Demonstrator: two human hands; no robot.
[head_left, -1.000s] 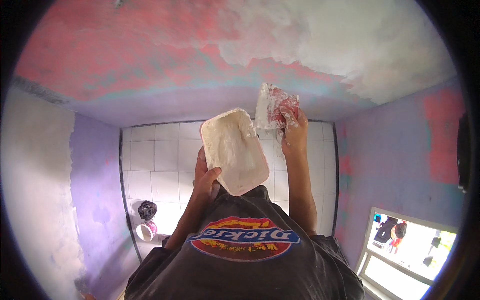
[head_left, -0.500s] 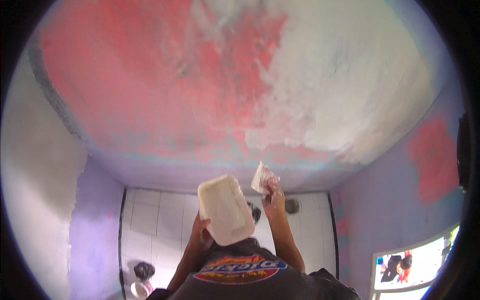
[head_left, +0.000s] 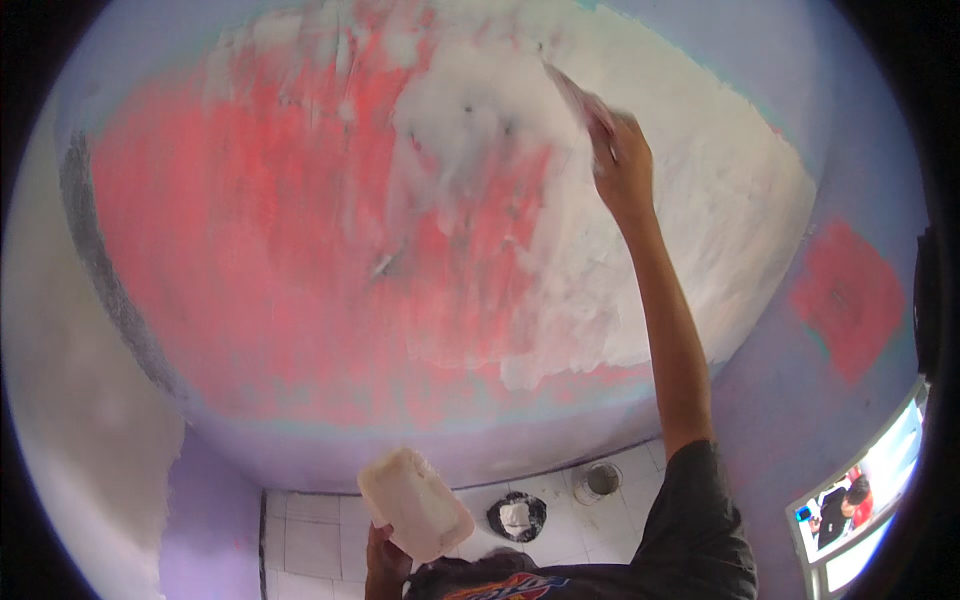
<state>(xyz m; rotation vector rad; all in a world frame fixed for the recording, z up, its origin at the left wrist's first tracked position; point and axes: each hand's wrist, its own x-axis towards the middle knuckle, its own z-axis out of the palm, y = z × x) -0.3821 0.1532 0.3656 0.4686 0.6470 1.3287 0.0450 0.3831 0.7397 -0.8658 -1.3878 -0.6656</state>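
Note:
My left hand (head_left: 387,556) grips the lower edge of a shallow off-white rectangular tub (head_left: 418,508), tilted low in front of my chest. Whitish paste smears its inside. With the arm stretched far up, my right hand (head_left: 624,172) is closed round a flat putty knife (head_left: 566,88), seen nearly edge-on. Its blade points up and left at the wall (head_left: 260,230); whether it touches the surface I cannot tell. Red paint shows on the wall's left and middle, while off-white filler (head_left: 690,180) covers the right and part of the top.
On the white tiled floor stand a black-lined bowl (head_left: 516,516) with white paste in it and a round grey container (head_left: 598,483). The purple right wall carries a red patch (head_left: 850,300). At the lower right, a person shows in a white-framed opening (head_left: 815,570).
My right hand has swung from beside the tub high up to the wall with the putty knife. The tub sits lower and further left in view, and the view has tipped upward.

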